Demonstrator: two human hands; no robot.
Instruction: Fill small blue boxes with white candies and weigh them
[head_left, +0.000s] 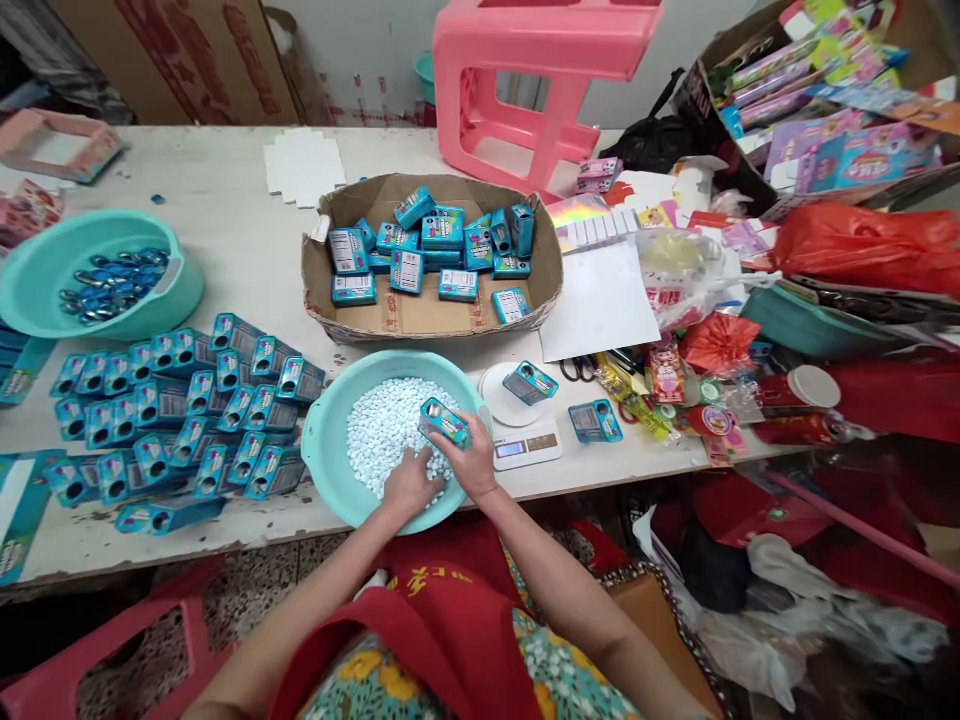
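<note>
My right hand grips a small blue candy box, tilted above the right side of a turquoise basin. The box has a round hole showing at its end. Down in the basin, my left hand is closed, its curled fingers dipped into the pale candies; their tips are partly hidden. Right of the basin is a white digital scale with another blue box on its round plate. One more blue box lies on the table beside the scale.
Rows of blue boxes stand at left, by a basin of shiny blue pieces. Behind is a cut-down carton holding several blue boxes. Scissors, bags and packets crowd the right. A pink stool rests at the back.
</note>
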